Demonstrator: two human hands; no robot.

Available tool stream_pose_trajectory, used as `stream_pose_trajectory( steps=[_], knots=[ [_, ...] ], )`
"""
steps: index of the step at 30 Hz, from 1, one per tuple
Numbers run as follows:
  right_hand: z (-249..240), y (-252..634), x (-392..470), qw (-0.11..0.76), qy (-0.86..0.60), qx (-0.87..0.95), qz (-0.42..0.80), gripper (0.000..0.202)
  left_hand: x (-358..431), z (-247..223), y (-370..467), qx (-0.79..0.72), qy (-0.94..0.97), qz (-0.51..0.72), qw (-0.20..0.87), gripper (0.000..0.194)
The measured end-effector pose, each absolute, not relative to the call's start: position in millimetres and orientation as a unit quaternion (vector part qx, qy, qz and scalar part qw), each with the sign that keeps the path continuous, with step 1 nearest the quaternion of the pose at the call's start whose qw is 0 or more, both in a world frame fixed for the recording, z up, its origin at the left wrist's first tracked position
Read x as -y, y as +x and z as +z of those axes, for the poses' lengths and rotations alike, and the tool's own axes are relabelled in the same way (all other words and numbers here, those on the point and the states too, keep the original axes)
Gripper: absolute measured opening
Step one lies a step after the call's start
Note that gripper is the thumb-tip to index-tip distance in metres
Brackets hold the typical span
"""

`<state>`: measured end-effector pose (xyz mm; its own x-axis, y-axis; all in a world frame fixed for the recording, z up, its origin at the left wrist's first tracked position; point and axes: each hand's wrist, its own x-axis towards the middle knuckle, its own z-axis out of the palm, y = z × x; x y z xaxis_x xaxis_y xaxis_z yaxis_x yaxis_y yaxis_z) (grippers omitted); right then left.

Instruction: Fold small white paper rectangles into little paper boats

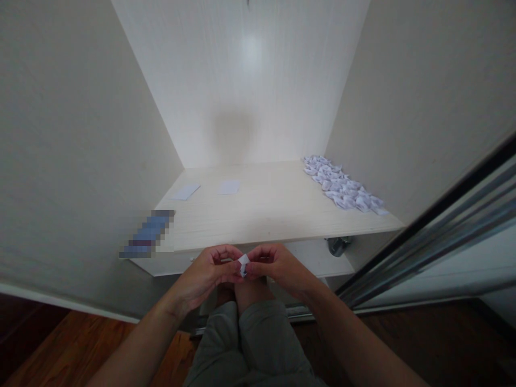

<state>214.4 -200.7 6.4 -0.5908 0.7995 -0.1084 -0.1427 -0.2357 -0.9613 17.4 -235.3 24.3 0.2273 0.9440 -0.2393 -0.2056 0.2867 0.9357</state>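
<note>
Between my two hands is a small piece of folded white paper, held in front of the shelf's front edge and above my knees. My left hand pinches its left side between thumb and fingers. From the right, my right hand grips the other side the same way. The fingertips cover part of the paper, so its full shape is hidden. On the shelf beyond lie a flat white sheet and, to its left, more flat white paper.
A long heap of folded white paper pieces runs along the shelf's right side. A pixelated blue item lies at the left front corner. Under the shelf at right stands a dark shiny container. Metal door rails cross the right side.
</note>
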Motion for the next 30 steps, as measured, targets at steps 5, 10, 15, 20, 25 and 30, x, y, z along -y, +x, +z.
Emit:
stream_pose_trajectory(
  steps=[5,10,15,20,25,30],
  knots=[
    [10.2,218.2,199.0,0.311,-0.318,0.552,0.705,0.025,235.9,25.0,15.8,-0.443,0.424,0.412,0.674,0.027],
    [8.2,218.4,195.6,0.319,-0.337,0.606,0.646,0.021,235.8,25.8,14.0,-0.445,0.449,0.399,0.664,0.022],
    [11.8,216.2,198.3,0.328,-0.355,0.666,0.568,0.011,236.8,26.3,13.1,-0.456,0.454,0.407,0.648,0.021],
    [15.1,212.1,203.8,0.360,-0.382,0.690,0.499,0.008,238.5,28.2,13.8,-0.469,0.451,0.430,0.626,0.023],
    [13.7,212.6,201.7,0.394,-0.359,0.651,0.540,0.010,239.6,28.9,14.2,-0.470,0.436,0.448,0.623,0.028],
    [14.1,219.4,197.4,0.365,-0.325,0.621,0.613,0.016,240.3,29.6,15.8,-0.460,0.382,0.447,0.665,0.035]
  ],
)
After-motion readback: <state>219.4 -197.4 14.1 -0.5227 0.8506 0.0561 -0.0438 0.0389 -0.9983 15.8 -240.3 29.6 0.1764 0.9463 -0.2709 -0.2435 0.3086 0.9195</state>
